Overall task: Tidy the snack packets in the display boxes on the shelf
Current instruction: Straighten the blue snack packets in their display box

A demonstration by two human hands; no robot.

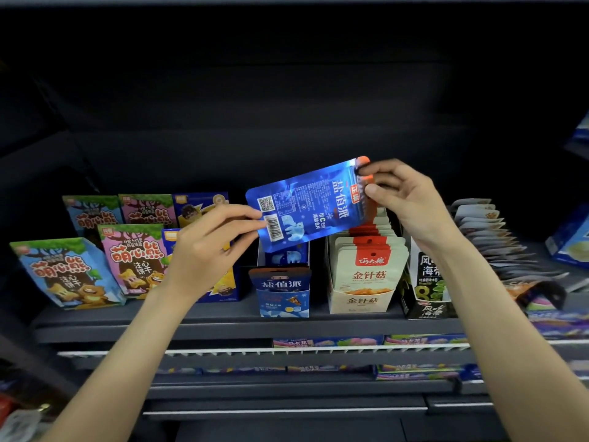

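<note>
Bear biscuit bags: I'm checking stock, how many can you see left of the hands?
4: blue front-left, pink front, blue back-left, pink back. More may hide behind.

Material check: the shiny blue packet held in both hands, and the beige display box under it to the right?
Shiny blue packet: looks like glossy foil-laminate plastic film; bright streaky reflections, flat sealed edges. Beige display box: looks like matte printed cardboard; no glare, a folded cut-out front. Left hand and right hand pinch the packet's ends.

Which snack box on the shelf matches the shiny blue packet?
The blue display box right under the blue packet both hands hold. The cream box beside it holds red-topped packets.
</note>
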